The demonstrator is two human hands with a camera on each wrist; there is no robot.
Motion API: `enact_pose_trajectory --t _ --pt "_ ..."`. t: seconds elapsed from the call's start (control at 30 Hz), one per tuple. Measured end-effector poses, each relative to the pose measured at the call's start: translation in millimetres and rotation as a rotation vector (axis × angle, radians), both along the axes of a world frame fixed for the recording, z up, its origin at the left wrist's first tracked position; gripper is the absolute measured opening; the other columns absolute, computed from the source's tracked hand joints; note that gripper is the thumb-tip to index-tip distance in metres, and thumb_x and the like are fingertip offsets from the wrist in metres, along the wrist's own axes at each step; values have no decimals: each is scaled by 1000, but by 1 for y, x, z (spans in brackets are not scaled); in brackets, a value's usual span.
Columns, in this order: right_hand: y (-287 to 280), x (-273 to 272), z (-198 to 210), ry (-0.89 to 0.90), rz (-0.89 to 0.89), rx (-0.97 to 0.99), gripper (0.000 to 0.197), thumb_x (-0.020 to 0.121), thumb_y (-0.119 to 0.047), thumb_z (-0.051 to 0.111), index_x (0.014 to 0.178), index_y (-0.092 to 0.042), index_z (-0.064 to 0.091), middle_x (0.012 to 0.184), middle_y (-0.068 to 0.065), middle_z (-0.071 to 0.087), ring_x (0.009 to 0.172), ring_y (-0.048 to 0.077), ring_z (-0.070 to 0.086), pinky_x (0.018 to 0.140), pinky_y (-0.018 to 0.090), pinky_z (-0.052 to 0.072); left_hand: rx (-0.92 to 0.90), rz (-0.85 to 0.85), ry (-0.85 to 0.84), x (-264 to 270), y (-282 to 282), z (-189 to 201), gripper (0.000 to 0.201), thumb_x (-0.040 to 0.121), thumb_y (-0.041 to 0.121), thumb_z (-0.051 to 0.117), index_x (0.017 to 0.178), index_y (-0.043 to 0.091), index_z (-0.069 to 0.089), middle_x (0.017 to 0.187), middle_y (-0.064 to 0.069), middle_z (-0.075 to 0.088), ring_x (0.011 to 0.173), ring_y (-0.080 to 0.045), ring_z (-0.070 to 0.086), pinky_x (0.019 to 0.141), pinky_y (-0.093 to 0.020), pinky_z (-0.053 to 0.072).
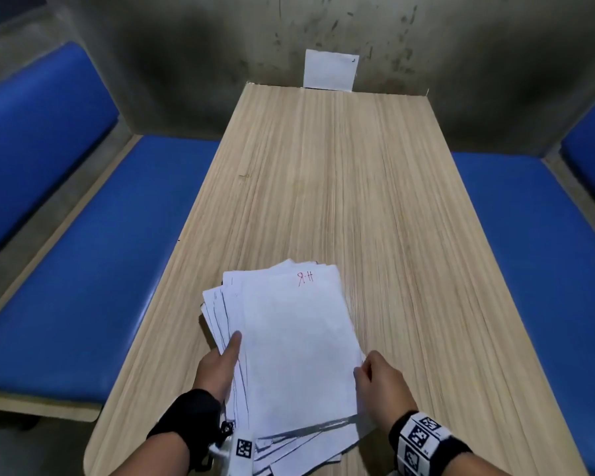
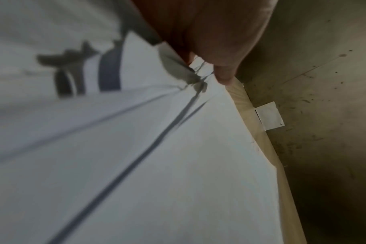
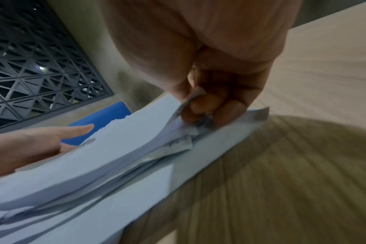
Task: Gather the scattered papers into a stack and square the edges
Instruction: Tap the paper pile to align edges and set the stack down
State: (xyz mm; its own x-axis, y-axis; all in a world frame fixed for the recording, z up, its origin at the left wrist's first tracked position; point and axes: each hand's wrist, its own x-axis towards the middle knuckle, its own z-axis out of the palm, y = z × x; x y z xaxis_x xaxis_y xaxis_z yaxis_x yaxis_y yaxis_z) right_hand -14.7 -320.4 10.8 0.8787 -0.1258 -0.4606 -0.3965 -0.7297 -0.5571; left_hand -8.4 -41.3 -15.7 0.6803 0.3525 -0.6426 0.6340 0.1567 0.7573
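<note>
A loose pile of white papers (image 1: 289, 341) lies fanned out near the front of the wooden table (image 1: 375, 187); the top sheet bears red writing at its far end. My left hand (image 1: 220, 362) holds the pile's left edge, thumb on top. My right hand (image 1: 375, 376) grips the right edge, fingers curled around several sheets (image 3: 178, 132). In the right wrist view the fingertips (image 3: 203, 105) pinch the raised paper edges. The left wrist view is filled by the papers (image 2: 157, 156), with my thumb (image 2: 224, 74) pressing on them. Sheet edges stick out unevenly at the near and left sides.
A single white sheet (image 1: 330, 70) leans against the grey wall at the table's far end. Blue padded benches (image 1: 93, 255) run along the left side and the right side (image 1: 536, 269) of the table. A dark metal lattice (image 3: 31, 69) shows in the right wrist view.
</note>
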Motion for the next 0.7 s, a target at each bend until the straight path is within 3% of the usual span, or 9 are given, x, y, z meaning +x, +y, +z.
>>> enact_pose_trajectory --t 0.07,0.17,0.2,0.27,0.33,0.43,0.5,0.63,0.7 --pt "-6 7 1 0 77 -36 19 96 -30 50 82 -17 48 74 -1 63 69 18 61 59 30 44 -110 13 -48 1 -4 -1 35 84 32 74 113 15 65 110 -2 70 98 -20 66 101 -36 47" --pt "-8 16 5 44 214 -36 20 92 -33 51 77 -21 46 76 -2 62 71 18 60 59 27 42 -80 -88 -75 2 -14 7 35 85 6 72 118 7 62 111 -9 72 94 -21 70 78 -28 56" --pt "-7 18 6 41 237 -27 21 90 -36 53 76 -22 46 76 -3 60 69 16 57 59 27 41 -35 -135 -77 4 -15 8 30 87 4 68 116 9 62 111 -9 72 93 -22 70 75 -28 57" --pt "-9 29 4 -42 187 -8 19 87 -41 55 83 -23 51 82 -4 58 70 13 54 61 28 45 10 -177 -57 9 -13 6 27 91 4 62 116 14 60 114 -11 70 97 -27 68 84 -35 55" --pt "-17 43 3 -64 63 39 20 89 -38 54 97 -20 59 95 -1 63 83 15 59 76 33 51 7 -172 -20 13 -8 5 26 93 5 58 118 13 59 113 -12 69 97 -29 67 87 -37 52" --pt "-25 51 2 81 72 102 16 95 -27 49 102 -19 62 95 -1 67 80 15 64 66 28 52 3 -192 46 19 5 -2 32 95 11 56 127 9 57 120 -13 67 100 -30 66 90 -37 51" --pt "-25 50 3 134 97 123 14 95 -24 52 103 -20 63 94 -2 67 77 11 63 61 22 48 -27 -195 89 23 15 -11 41 96 16 56 136 10 52 125 -13 66 105 -33 67 97 -47 50" --pt "-24 53 10 327 -60 396 30 91 -37 60 83 -10 70 70 0 67 61 15 59 67 28 46 -155 -123 170 28 20 -5 34 99 15 51 133 18 49 124 -16 66 112 -42 64 98 -63 46" --pt "-24 52 14 434 -152 516 40 89 -45 61 86 -7 74 77 4 75 71 21 70 77 31 51 -197 -88 172 29 19 -4 30 101 11 47 129 20 50 124 -19 65 114 -44 61 99 -64 44"
